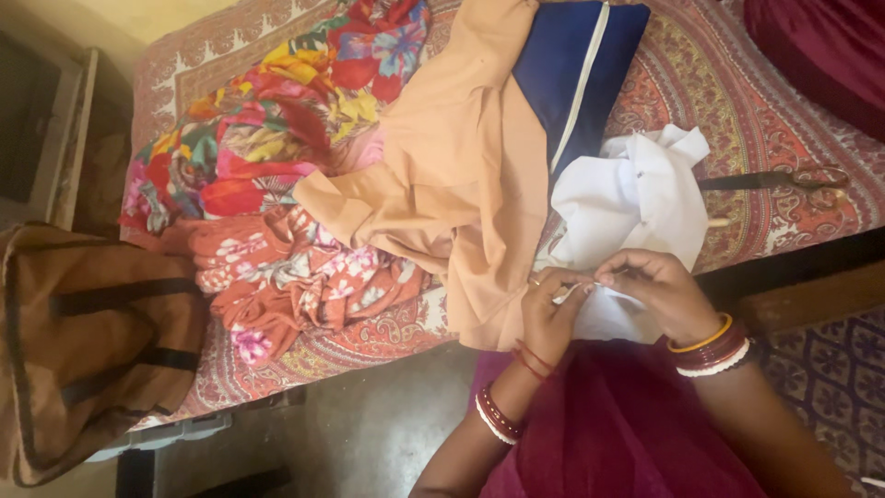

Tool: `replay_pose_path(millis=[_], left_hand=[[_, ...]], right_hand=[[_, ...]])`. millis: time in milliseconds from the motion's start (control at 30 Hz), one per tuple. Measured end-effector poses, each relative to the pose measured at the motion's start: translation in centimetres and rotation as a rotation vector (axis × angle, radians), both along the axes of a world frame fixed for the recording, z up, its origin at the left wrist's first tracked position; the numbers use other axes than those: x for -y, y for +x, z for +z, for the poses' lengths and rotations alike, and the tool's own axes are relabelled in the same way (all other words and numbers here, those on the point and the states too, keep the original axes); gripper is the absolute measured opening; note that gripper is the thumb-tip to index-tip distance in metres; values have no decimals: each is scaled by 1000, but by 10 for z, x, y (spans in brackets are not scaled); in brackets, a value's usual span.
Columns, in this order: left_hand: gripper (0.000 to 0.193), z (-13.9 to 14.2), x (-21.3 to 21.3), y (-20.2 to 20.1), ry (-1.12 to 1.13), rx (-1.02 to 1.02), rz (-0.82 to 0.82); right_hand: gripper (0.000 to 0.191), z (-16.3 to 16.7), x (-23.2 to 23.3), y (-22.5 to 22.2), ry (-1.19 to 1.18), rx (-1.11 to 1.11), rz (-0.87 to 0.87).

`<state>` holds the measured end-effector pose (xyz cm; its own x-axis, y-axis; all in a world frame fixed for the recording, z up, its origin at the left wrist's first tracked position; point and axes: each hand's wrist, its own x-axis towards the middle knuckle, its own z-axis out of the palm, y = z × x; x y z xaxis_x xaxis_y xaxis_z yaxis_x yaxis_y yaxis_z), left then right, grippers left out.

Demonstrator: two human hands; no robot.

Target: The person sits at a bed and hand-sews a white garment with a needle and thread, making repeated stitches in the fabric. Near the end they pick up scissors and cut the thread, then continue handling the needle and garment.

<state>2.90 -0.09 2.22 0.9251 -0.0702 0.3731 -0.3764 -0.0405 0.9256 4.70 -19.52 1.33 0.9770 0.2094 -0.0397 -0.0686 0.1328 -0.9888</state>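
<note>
My left hand [551, 316] and my right hand [656, 290] meet at the edge of a white cloth [636, 198] that lies on the bed. Both pinch the cloth's near hem, fingertips almost touching. A thin pale thread or fold runs between the fingers; whether a needle is there is too small to tell. Bangles circle both wrists. A peach-coloured cloth [461, 175] lies just left of the hands, partly over a blue cloth with a white stripe [576, 74]. My lap is covered by dark red fabric [627, 424].
Bright floral fabrics [286, 120] and an orange printed cloth [295, 277] are piled on the patterned bedspread [737, 101]. Scissors [784, 178] lie right of the white cloth. A brown bag [83, 341] stands at the left. A maroon cushion [820, 46] sits top right.
</note>
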Motion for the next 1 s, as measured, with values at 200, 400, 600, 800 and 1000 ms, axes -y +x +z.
replay_pose_path(millis=[200, 400, 600, 800, 1000], left_hand=[[13, -2, 5, 6, 59, -61, -55], [11, -10, 7, 6, 120, -43, -20], [11, -17, 5, 7, 80, -48, 13], [14, -24, 8, 9, 26, -73, -9], [13, -33, 5, 12, -19, -89, -13]], right_hand=[[8, -8, -1, 3, 3, 72, 6], [6, 1, 4, 12, 132, 44, -146], [9, 6, 17, 24, 353, -183, 78], [8, 10, 17, 28, 513, -114, 15], [5, 10, -5, 37, 181, 306, -236]])
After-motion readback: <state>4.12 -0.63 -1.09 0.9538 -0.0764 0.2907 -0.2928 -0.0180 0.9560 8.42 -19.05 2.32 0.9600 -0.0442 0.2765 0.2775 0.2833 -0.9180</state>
